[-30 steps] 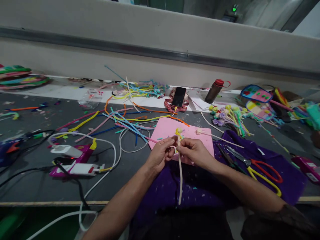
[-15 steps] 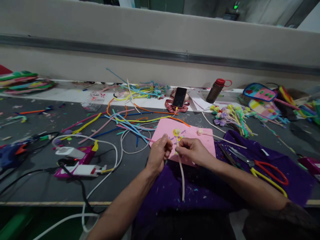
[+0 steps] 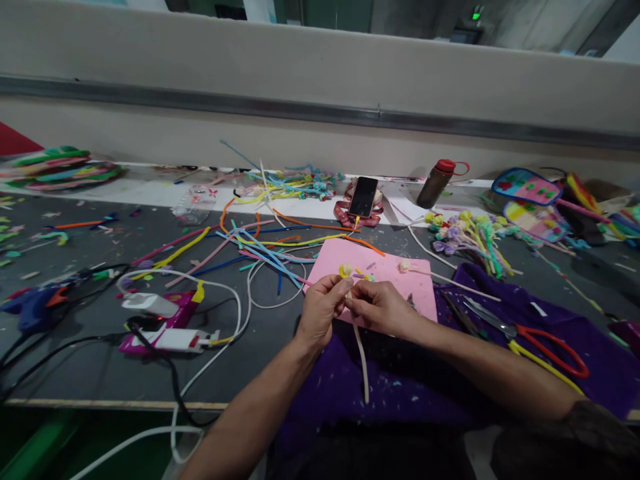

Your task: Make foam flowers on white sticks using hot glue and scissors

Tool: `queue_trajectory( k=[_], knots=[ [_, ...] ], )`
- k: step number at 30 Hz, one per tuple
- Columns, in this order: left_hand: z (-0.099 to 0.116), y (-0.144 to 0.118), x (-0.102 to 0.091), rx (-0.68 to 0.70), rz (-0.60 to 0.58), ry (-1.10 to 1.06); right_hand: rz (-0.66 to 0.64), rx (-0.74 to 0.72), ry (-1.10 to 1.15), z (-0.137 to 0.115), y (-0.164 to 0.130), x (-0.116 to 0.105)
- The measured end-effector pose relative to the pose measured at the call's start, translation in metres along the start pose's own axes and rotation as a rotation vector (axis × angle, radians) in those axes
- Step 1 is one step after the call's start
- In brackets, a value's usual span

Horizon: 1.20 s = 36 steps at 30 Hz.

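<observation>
My left hand [image 3: 320, 312] and my right hand [image 3: 381, 308] meet over the near edge of a pink foam sheet [image 3: 400, 283]. Together they pinch a cream pipe-cleaner stem [image 3: 363, 363] that hangs down toward me over purple cloth [image 3: 400, 383]. A small yellow rolled bud [image 3: 345, 270] sits at the top of the stem, just above my fingertips. The fingers of both hands are closed on the stem below the bud.
Loose coloured pipe cleaners [image 3: 260, 247] lie spread across the grey table. A pink glue gun [image 3: 170, 327] with white cable rests at left, a blue one [image 3: 35, 307] farther left. Scissors [image 3: 530, 337], finished flower stems [image 3: 465, 230], a phone [image 3: 364, 195] and a bottle [image 3: 436, 181] are at right and back.
My hands have drawn closer together on the stem, and the yellow bud now sits a little left. The view has shifted slightly rightward.
</observation>
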<state>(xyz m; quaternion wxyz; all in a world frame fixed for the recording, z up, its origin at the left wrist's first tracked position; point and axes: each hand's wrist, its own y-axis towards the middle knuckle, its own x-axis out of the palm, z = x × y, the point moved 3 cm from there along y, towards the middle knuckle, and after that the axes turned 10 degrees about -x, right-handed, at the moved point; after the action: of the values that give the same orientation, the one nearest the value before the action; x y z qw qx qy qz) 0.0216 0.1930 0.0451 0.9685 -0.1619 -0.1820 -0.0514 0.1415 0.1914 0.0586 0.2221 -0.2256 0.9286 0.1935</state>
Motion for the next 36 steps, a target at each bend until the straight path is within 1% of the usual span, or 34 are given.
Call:
queue_trajectory(
  k=[7,15,18,20,22,24,25,26,28,31,34,36],
  knots=[
    [0.0,0.002,-0.002,0.014,0.045,0.014,-0.025,0.031,-0.013,-0.002,0.001,0.001],
    [-0.001,0.002,-0.001,-0.017,0.039,0.002,-0.033,0.051,0.018,-0.002,0.001,0.003],
    [-0.002,0.004,-0.004,0.0,0.04,0.022,-0.077,0.076,0.023,-0.002,-0.002,0.0],
    [0.0,0.005,-0.006,0.025,0.054,0.067,-0.082,0.066,-0.007,-0.005,-0.004,-0.01],
    [0.002,0.004,-0.007,0.052,0.064,0.168,-0.019,0.024,-0.051,-0.012,-0.004,-0.029],
    [0.004,0.001,-0.005,0.063,0.036,0.298,0.066,-0.067,-0.112,-0.022,-0.001,-0.051],
    [0.004,0.0,-0.003,0.06,0.013,0.358,0.068,-0.134,-0.155,-0.028,0.001,-0.06],
    [0.003,-0.001,0.0,0.053,-0.009,0.409,0.023,-0.191,-0.201,-0.033,0.003,-0.066],
    [0.001,-0.003,0.003,0.035,-0.044,0.481,-0.103,-0.278,-0.295,-0.039,0.008,-0.071],
    [-0.004,-0.003,0.006,0.01,-0.08,0.518,-0.273,-0.316,-0.415,-0.039,0.015,-0.066],
    [-0.006,-0.002,0.007,-0.012,-0.114,0.518,-0.366,-0.322,-0.494,-0.033,0.017,-0.057],
    [-0.005,-0.003,0.007,-0.035,-0.132,0.515,-0.38,-0.329,-0.541,-0.03,0.018,-0.053]
  ],
)
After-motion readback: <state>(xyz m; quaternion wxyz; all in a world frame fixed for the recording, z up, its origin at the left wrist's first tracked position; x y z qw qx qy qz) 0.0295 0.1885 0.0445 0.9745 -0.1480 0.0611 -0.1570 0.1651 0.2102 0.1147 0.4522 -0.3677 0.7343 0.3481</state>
